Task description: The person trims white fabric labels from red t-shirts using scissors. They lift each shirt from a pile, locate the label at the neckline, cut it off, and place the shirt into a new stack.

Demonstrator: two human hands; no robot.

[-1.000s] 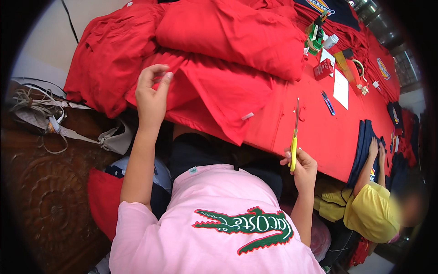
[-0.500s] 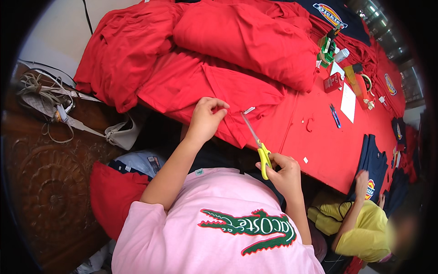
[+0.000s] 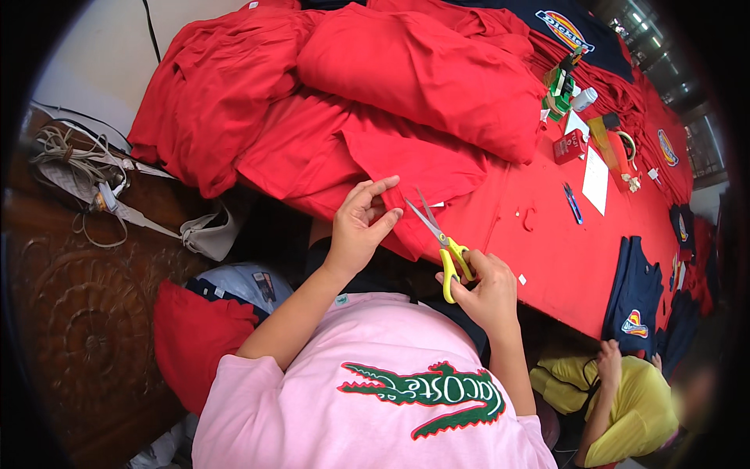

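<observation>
My right hand [image 3: 491, 291] grips the handles of yellow-handled scissors [image 3: 451, 266]. Their blades are parted and point up and left, over the red fabric. Close to the left of the tips is my left hand [image 3: 359, 227], its thumb and index finger apart and the other fingers curled. It is beside the folded edge of a red garment [image 3: 418, 168]; whether it touches the cloth I cannot tell. A small white tag [image 3: 437, 205] shows on the red cloth behind the blades, partly hidden by them.
Heaped red garments [image 3: 422, 74] cover the table's far side. Right lie a blue pen [image 3: 573, 203], white paper [image 3: 595, 181], a red box [image 3: 569, 147] and a tape roll [image 3: 626, 144]. A co-worker in yellow [image 3: 633, 406] sits by a navy garment [image 3: 634, 289]. A white bag [image 3: 209, 234] hangs left.
The scissors have opened and moved slightly left. My left thumb and index finger have spread from a pinch. The co-worker's hand has moved down off the navy garment.
</observation>
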